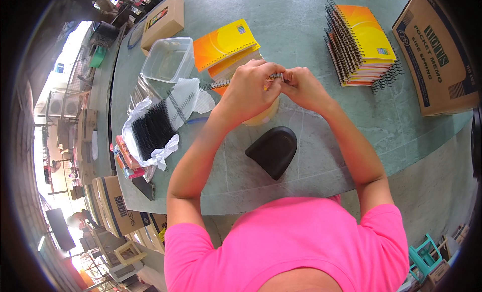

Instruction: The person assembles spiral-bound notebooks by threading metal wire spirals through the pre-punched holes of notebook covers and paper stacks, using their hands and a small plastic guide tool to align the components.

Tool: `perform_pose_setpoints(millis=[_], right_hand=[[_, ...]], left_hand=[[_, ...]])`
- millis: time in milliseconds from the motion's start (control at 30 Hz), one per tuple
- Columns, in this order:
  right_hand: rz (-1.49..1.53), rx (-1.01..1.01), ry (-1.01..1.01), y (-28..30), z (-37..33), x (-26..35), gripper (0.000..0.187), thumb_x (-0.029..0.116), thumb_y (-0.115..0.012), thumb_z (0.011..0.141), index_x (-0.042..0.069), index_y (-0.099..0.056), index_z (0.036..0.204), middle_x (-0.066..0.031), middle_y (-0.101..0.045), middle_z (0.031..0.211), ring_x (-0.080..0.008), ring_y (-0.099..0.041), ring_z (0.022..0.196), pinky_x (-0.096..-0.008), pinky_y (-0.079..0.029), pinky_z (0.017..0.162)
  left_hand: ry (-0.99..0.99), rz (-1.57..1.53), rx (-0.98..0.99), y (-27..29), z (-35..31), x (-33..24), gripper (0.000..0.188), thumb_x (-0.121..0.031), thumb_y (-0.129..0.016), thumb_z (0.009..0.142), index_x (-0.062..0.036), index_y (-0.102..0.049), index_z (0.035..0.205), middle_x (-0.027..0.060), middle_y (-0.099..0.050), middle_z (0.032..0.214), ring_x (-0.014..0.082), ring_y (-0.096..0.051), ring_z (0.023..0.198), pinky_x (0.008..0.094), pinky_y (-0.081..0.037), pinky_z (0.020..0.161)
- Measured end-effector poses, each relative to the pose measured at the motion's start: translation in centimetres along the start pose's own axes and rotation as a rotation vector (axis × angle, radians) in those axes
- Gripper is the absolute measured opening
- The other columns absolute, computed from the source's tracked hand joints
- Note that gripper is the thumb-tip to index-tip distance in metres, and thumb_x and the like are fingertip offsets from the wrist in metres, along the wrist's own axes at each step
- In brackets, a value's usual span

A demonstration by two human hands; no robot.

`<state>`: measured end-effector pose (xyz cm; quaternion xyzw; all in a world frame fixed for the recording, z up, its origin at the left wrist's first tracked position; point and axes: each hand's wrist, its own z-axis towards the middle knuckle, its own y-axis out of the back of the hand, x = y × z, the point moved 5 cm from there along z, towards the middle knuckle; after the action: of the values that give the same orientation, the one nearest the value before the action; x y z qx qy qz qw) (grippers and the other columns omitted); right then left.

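The long, dark spiral coil of thin wire [219, 84] looks light and springy, easily bent if squeezed; I'd take it gently along its barrel. It sits above the grey-green, stone-patterned desk [326, 146], near an orange-and-yellow paper notebook [223, 40]. The left hand [249, 90] curls its grip round the coil; the right hand [305, 89] pinches thumb and finger together at its right end.
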<state>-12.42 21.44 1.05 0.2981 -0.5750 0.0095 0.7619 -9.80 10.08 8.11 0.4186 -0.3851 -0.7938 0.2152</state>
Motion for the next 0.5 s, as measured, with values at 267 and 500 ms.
perform_pose_setpoints(millis=[267, 500], right_hand=[[0.049, -0.098, 0.078, -0.4, -0.7, 0.6, 0.017, 0.014, -0.061, 0.082, -0.002, -0.062, 0.087, -0.0138, -0.044, 0.056, -0.0082, -0.036, 0.054, -0.0304, -0.038, 0.05], [0.179, -0.034, 0.033, 1.2, -1.9, 1.1, 0.022, 0.02, -0.062, 0.086, 0.0, -0.063, 0.095, -0.0096, -0.061, 0.072, -0.0081, -0.05, 0.061, -0.0272, -0.044, 0.06]], left_hand=[[0.016, 0.089, -0.048, -0.3, -0.2, -0.1, 0.021, -0.006, -0.065, 0.07, -0.0031, -0.066, 0.09, 0.014, -0.064, 0.087, 0.0285, -0.063, 0.078, 0.0335, -0.05, 0.072], [0.142, -0.014, -0.052, 2.9, -1.4, 0.2, 0.037, -0.01, -0.075, 0.067, -0.0034, -0.062, 0.101, 0.0103, -0.065, 0.093, 0.0172, -0.063, 0.085, 0.0324, -0.05, 0.077]])
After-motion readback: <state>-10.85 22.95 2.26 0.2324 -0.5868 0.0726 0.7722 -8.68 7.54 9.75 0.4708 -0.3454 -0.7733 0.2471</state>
